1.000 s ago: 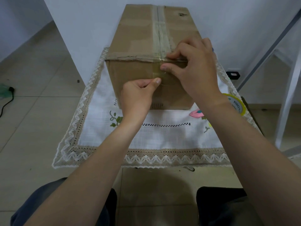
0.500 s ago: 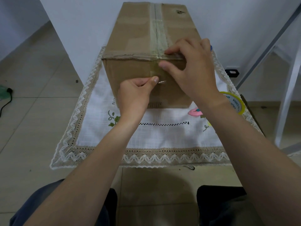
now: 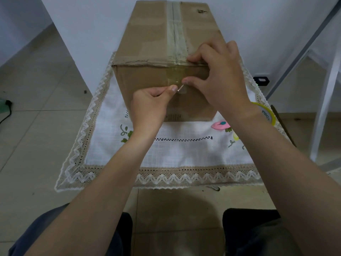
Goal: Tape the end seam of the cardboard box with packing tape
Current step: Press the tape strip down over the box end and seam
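Pale tiles cover the floor, and a white wall stands close behind the box (image 3: 147, 80). A white cloth (image 3: 184, 154) with a lace edge lies spread out, and the box sits on its far half. I cannot tell what surface is under the cloth.

Old tape runs down the middle of the box top. A clear strip of tape (image 3: 175, 74) comes over the near top edge and down the front of the box.

Your left hand (image 3: 149, 106) is curled up, and its thumb and finger pinch the loose bottom end of the tape, just off the cardboard. Your right hand (image 3: 219, 74) grips the top edge of the box. Its bent fingers sit on top beside the seam, and its thumb (image 3: 186, 81) presses on the front right next to the tape.

Your right wrist hides most of the yellow roll of tape (image 3: 265, 112), which lies on the cloth to the right of the box. A pink cutter (image 3: 220, 125) lies on the cloth near the right front corner of the box, partly under your arm.

A white frame (image 3: 324, 100) stands at the right. A small black thing (image 3: 261, 81) sits low by the wall. A black cord (image 3: 5, 115) lies on the floor at the far left. Your knees show at the bottom.
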